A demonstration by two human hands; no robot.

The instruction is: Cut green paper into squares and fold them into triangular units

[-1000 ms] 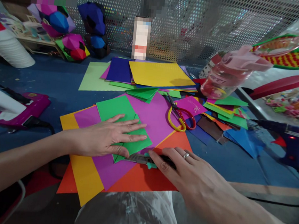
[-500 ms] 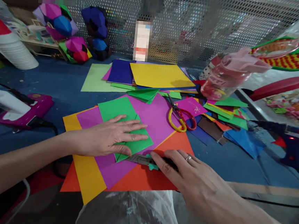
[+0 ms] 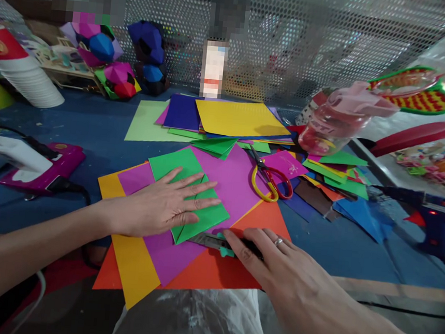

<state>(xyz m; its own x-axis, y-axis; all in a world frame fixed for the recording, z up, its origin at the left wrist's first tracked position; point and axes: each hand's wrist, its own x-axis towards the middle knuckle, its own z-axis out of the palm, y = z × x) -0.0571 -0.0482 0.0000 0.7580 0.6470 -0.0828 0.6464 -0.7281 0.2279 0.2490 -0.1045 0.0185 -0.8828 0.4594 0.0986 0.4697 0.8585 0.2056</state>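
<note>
My left hand (image 3: 168,204) lies flat with fingers spread, pressing on a folded green sheet of paper (image 3: 212,219). My right hand (image 3: 267,251) is wrapped round a utility knife (image 3: 216,242), its blade out and lying at the lower edge of the green paper; the rear of the knife is hidden in the palm. Under the green paper lie purple (image 3: 232,181), yellow-orange (image 3: 130,270) and red-orange sheets (image 3: 260,222), overhanging the table's front edge. Scissors (image 3: 270,181) with red and yellow handles rest on the purple sheet, above my right hand.
A paper stack (image 3: 242,119) lies at the back, scraps (image 3: 335,171) to its right. A pink bottle (image 3: 340,115) and a glue gun (image 3: 431,221) are at right. A purple power strip (image 3: 59,168), paper cups (image 3: 31,80) and faceted paper shapes (image 3: 104,47) are at left.
The whole scene sits slightly lower in the picture. My left hand stays flat on the green paper, and my right hand still holds the knife at its edge with barely any movement.
</note>
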